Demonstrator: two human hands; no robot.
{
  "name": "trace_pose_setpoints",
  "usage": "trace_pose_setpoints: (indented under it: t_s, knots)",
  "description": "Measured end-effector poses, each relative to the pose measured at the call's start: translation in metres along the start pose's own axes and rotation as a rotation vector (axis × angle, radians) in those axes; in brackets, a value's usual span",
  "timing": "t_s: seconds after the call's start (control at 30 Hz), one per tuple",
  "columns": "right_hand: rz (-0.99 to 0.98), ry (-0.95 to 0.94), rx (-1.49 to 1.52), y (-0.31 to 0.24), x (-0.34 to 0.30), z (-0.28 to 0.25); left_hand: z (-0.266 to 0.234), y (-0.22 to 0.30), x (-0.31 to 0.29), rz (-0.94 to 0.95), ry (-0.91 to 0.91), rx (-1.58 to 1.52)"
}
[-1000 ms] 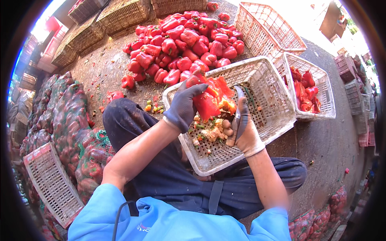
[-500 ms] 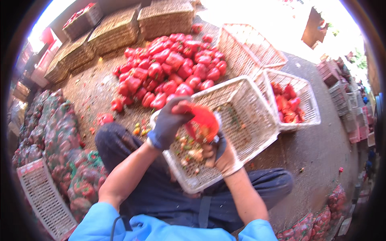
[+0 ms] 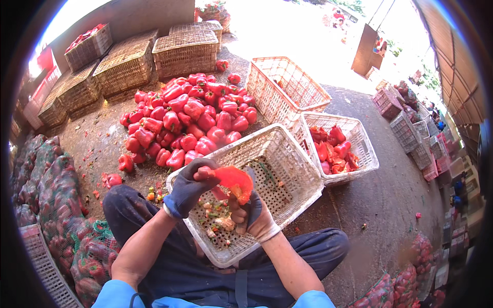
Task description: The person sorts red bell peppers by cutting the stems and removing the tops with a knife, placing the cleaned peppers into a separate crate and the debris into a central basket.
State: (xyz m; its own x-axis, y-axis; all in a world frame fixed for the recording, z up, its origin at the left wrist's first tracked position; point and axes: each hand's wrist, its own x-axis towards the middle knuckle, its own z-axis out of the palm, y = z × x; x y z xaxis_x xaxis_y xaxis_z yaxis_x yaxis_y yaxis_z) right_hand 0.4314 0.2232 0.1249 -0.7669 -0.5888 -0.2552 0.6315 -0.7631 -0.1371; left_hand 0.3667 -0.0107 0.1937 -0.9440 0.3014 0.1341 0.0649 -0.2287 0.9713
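Observation:
My left hand (image 3: 188, 188), in a dark blue glove, grips a cut-open red bell pepper (image 3: 233, 178) above a white plastic crate (image 3: 303, 197). The pepper's orange-red inner side partly shows. My right hand (image 3: 250, 214), in a dark and white glove, is closed just beside the pepper's lower edge. A thin grey blade, apparently a knife (image 3: 251, 177), rises from it; its handle is hidden in my fingers. Pale cores and seed scraps (image 3: 221, 222) lie on the crate's bottom. The crate rests tilted against my folded legs.
Whole red peppers form a heap (image 3: 192, 120) beyond the crate. At the right, a smaller white crate (image 3: 367, 154) holds cut peppers, with another open crate (image 3: 290, 82) behind it. Stacked crates (image 3: 185, 54) line the back. Mesh sacks of peppers (image 3: 51, 200) stand at my left.
The view has shifted, so the heap and crates appear farther left and lower. Both hands stay at the pepper, which has turned slightly and shows more of its cut edge.

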Motion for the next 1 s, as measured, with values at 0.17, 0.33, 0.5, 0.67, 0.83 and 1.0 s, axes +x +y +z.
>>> trace_pose_setpoints:
  t_s: [0.17,0.33,0.5,0.67,0.83,1.0]
  knots:
    - [0.029,-0.051,-0.045,0.0,-0.001,0.013,-0.003,0.009,0.002,0.083,-0.132,-0.039]
    - [-0.03,0.021,-0.141,-0.003,-0.002,0.014,-0.001,0.007,0.003,0.033,-0.058,-0.017]
    - [-0.133,0.194,-0.277,0.0,-0.002,0.033,-0.006,-0.008,0.006,-0.014,0.059,-0.077]
    - [-0.204,0.212,-0.308,0.0,0.002,0.03,-0.013,-0.018,0.008,-0.148,0.143,-0.135]
    - [-0.345,0.278,-0.625,0.004,-0.009,0.057,-0.009,-0.023,0.01,-0.12,0.081,-0.364]
    - [-0.341,0.22,-0.347,-0.015,-0.019,0.053,-0.021,-0.034,0.011,-0.114,0.176,-0.383]
